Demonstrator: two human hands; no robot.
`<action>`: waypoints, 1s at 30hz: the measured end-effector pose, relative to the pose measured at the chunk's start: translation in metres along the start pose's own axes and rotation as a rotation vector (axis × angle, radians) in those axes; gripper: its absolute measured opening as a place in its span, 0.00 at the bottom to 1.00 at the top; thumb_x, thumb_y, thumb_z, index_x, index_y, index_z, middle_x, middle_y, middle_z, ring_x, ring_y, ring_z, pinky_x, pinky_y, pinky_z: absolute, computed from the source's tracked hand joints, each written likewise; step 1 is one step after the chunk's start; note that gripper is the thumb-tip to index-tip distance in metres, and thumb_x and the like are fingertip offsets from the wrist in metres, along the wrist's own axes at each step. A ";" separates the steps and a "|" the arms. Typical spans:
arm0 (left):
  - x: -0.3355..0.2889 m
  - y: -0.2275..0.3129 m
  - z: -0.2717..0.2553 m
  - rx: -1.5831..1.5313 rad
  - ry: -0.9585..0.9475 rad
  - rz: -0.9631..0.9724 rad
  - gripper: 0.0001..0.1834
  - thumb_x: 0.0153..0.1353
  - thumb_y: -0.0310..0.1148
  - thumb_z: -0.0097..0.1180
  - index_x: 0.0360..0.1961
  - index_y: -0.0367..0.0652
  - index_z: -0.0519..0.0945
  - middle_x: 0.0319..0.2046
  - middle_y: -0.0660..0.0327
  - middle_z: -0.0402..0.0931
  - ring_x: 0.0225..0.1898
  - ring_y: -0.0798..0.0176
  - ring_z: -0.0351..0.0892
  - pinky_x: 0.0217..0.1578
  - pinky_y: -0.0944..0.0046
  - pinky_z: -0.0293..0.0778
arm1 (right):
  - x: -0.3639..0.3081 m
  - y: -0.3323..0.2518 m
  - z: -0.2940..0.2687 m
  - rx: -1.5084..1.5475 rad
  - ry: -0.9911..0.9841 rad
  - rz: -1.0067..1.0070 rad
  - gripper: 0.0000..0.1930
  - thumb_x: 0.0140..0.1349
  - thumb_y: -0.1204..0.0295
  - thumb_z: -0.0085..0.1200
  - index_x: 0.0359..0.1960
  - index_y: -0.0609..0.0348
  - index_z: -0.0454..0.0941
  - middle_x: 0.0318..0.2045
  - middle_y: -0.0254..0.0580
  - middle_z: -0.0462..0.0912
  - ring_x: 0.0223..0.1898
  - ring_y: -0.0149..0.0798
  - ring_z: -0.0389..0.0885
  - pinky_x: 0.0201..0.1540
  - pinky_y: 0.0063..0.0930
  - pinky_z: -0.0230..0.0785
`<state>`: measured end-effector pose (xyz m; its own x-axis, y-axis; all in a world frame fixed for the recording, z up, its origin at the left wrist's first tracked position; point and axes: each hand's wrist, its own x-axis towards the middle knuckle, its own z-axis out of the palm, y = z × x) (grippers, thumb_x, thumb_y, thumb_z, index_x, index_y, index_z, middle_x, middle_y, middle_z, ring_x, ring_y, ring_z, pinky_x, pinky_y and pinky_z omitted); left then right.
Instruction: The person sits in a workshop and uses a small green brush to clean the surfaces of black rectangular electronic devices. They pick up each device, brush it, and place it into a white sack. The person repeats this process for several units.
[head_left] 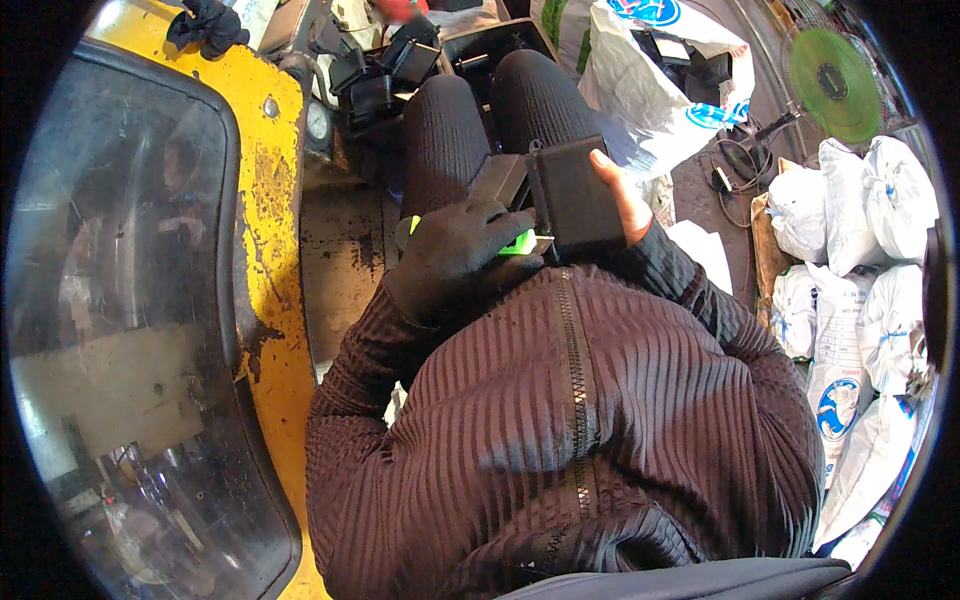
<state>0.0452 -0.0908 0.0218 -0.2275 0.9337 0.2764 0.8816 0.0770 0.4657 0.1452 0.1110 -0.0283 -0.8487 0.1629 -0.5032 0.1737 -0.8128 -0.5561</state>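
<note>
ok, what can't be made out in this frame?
Head view:
Green item: partly covered by the gloved left hand.
Right hand: most fingers hidden behind the black part.
Tied white bags: contents hidden by opaque walls.
Grey shape: cut off by the lower edge.

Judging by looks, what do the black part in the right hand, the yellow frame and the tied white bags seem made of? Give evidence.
Black part: probably plastic, possibly coated metal; dull, flat-faced and straight-edged.
Yellow frame: likely painted metal; its worn paint shows dark, rusty-looking patches.
White bags: seemingly thin plastic, faintly glossy, with crumpled creases.
</note>
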 end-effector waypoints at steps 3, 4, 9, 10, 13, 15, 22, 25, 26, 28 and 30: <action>0.001 -0.005 0.004 0.005 0.017 0.020 0.20 0.53 0.44 0.62 0.43 0.44 0.78 0.34 0.52 0.76 0.35 0.49 0.79 0.32 0.54 0.75 | 0.006 0.000 -0.011 -0.081 -0.052 0.013 0.28 0.62 0.50 0.51 0.53 0.63 0.72 0.46 0.47 0.80 0.42 0.40 0.81 0.45 0.34 0.74; 0.002 -0.005 0.005 0.013 0.017 0.016 0.20 0.53 0.43 0.62 0.43 0.44 0.78 0.33 0.52 0.76 0.35 0.50 0.79 0.32 0.54 0.75 | 0.005 0.000 -0.011 -0.064 -0.039 0.011 0.28 0.62 0.50 0.52 0.52 0.62 0.73 0.44 0.45 0.80 0.40 0.39 0.81 0.44 0.31 0.74; 0.003 -0.047 0.007 0.184 0.109 -0.058 0.17 0.56 0.43 0.59 0.43 0.45 0.78 0.32 0.53 0.77 0.34 0.51 0.79 0.32 0.55 0.75 | 0.000 0.006 -0.011 -0.174 -0.099 0.046 0.29 0.62 0.49 0.52 0.54 0.62 0.72 0.49 0.46 0.79 0.44 0.38 0.80 0.49 0.30 0.72; 0.003 -0.071 -0.004 0.249 0.142 -0.194 0.17 0.57 0.43 0.59 0.43 0.45 0.78 0.32 0.53 0.77 0.34 0.51 0.79 0.32 0.56 0.75 | -0.014 0.007 0.005 -0.221 -0.032 0.061 0.29 0.62 0.50 0.51 0.56 0.62 0.71 0.50 0.46 0.78 0.45 0.38 0.80 0.50 0.29 0.71; 0.009 -0.067 -0.018 0.099 0.187 -0.215 0.17 0.58 0.39 0.59 0.47 0.45 0.77 0.34 0.53 0.78 0.36 0.51 0.79 0.36 0.57 0.75 | -0.012 0.003 0.005 -0.139 -0.063 0.054 0.30 0.63 0.50 0.51 0.56 0.62 0.70 0.50 0.47 0.78 0.46 0.39 0.79 0.51 0.31 0.71; 0.013 -0.043 -0.017 -0.012 0.129 -0.155 0.18 0.57 0.39 0.61 0.48 0.45 0.77 0.36 0.53 0.78 0.38 0.52 0.80 0.37 0.60 0.75 | -0.003 -0.001 -0.006 -0.082 -0.074 0.078 0.30 0.62 0.49 0.51 0.56 0.62 0.70 0.49 0.47 0.78 0.46 0.40 0.79 0.51 0.32 0.71; 0.009 -0.015 -0.007 0.077 0.087 -0.101 0.19 0.55 0.45 0.61 0.45 0.50 0.78 0.31 0.54 0.78 0.31 0.51 0.80 0.31 0.55 0.75 | 0.001 0.004 -0.009 -0.127 -0.054 0.027 0.31 0.62 0.48 0.51 0.56 0.62 0.70 0.47 0.48 0.79 0.44 0.40 0.80 0.50 0.33 0.72; 0.008 -0.018 -0.009 0.088 0.077 -0.071 0.23 0.52 0.46 0.65 0.47 0.49 0.79 0.32 0.55 0.76 0.32 0.54 0.80 0.31 0.57 0.75 | 0.005 0.006 -0.015 -0.172 -0.114 0.034 0.31 0.62 0.48 0.50 0.56 0.62 0.70 0.48 0.47 0.79 0.45 0.40 0.79 0.50 0.32 0.72; 0.009 -0.020 -0.009 0.113 0.073 -0.062 0.23 0.52 0.46 0.65 0.47 0.48 0.79 0.32 0.55 0.76 0.33 0.54 0.79 0.32 0.58 0.75 | 0.006 0.004 -0.017 -0.176 -0.138 0.059 0.31 0.62 0.48 0.51 0.56 0.62 0.70 0.48 0.47 0.79 0.45 0.40 0.79 0.50 0.33 0.72; 0.009 -0.028 -0.010 0.161 0.064 -0.042 0.23 0.52 0.45 0.64 0.48 0.47 0.79 0.31 0.55 0.76 0.34 0.53 0.79 0.32 0.58 0.75 | 0.001 0.005 -0.014 -0.249 -0.171 0.046 0.29 0.62 0.49 0.51 0.53 0.62 0.73 0.46 0.45 0.80 0.43 0.38 0.80 0.48 0.30 0.71; 0.009 -0.064 -0.023 0.182 0.126 -0.243 0.18 0.53 0.44 0.63 0.43 0.47 0.79 0.32 0.54 0.77 0.33 0.51 0.80 0.32 0.55 0.75 | -0.027 0.004 0.014 -0.394 -0.184 -0.026 0.27 0.62 0.48 0.51 0.47 0.63 0.77 0.41 0.42 0.82 0.39 0.34 0.81 0.45 0.25 0.72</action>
<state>-0.0232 -0.0955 0.0137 -0.4797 0.8305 0.2829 0.8521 0.3641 0.3760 0.1621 0.0952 -0.0075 -0.9240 0.0488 -0.3793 0.2983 -0.5286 -0.7948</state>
